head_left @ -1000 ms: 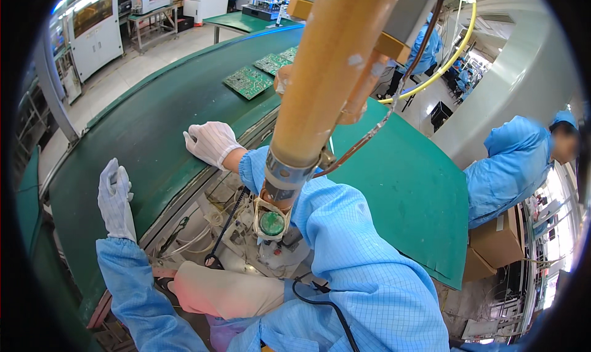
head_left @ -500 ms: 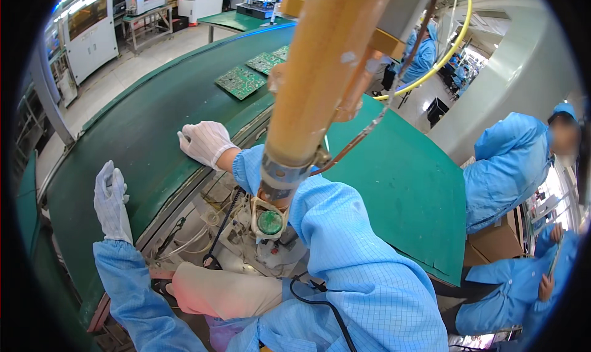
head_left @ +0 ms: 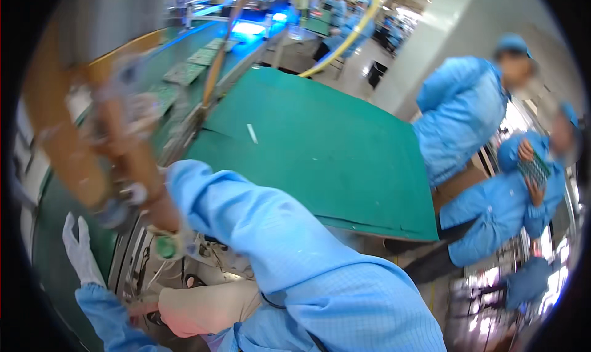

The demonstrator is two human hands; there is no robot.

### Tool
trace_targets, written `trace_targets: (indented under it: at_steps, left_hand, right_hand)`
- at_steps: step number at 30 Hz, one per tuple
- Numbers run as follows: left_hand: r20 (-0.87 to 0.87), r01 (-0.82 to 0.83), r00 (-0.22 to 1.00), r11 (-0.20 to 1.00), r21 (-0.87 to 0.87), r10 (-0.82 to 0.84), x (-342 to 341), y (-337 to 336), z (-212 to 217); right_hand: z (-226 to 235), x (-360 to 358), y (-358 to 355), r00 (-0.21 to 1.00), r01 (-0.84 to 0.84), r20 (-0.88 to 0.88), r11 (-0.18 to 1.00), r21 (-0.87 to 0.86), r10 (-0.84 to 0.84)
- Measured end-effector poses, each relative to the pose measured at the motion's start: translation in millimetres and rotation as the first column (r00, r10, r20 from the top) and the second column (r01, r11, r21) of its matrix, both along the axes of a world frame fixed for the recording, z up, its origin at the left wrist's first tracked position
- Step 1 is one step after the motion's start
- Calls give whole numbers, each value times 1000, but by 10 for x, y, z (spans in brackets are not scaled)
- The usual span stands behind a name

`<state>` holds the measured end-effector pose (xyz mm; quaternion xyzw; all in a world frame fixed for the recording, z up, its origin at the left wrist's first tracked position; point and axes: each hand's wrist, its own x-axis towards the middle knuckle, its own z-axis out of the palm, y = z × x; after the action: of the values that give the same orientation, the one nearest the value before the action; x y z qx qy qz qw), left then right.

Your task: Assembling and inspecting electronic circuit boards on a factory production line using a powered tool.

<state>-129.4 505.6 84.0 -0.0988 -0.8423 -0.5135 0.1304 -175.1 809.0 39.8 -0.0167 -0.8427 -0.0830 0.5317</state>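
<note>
In a white glove, my left hand (head_left: pixel 81 253) is over the dark green conveyor belt (head_left: pixel 52 253) at the left, its fingers stretched out and holding nothing. My right arm (head_left: pixel 246 210), in a blue checked sleeve, reaches left toward the belt's edge. The blurred tan pipe (head_left: pixel 68 136) and its fittings cover my right hand, so its fingers and anything in them are hidden. Beyond the pipe, several green circuit boards (head_left: pixel 184 73) lie in a row on the belt.
A green-topped table (head_left: pixel 320 161) stands to the right of the belt, with a small white strip (head_left: pixel 252 133) on it. A yellow hose (head_left: pixel 351 39) hangs behind. At the right, one person (head_left: pixel 458 106) stands by the table; another holds a green board (head_left: pixel 534 170).
The view has swung right, so the pipe and belt sit farther left and more of the table shows. My right hand, visible before, is now behind the pipe. My left hand stays outstretched.
</note>
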Motion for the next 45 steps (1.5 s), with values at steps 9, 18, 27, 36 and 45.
trace_targets:
  at_steps: [9,18,27,36,45]
  left_hand:
    - [-112,102,977,860,-500,-181,-148,33,-83]
    - [-171,5,974,769,-640,-148,-147,-27,-65]
    - [-125,86,979,877,-473,-163,-6,17,30]
    - [-141,103,974,898,-428,-179,-3,-45,45]
    - [-151,54,979,887,-459,-138,-48,-77,14]
  right_hand:
    - [979,1323,492,926,-188,205,856,-482,318]
    - [826,2072,712,885,-52,356,824,-564,299]
    - [710,2094,591,755,-75,529,853,-517,387]
    - [771,2100,552,729,5,597,870,-493,335]
    - [794,2096,539,709,66,623,848,-525,331]
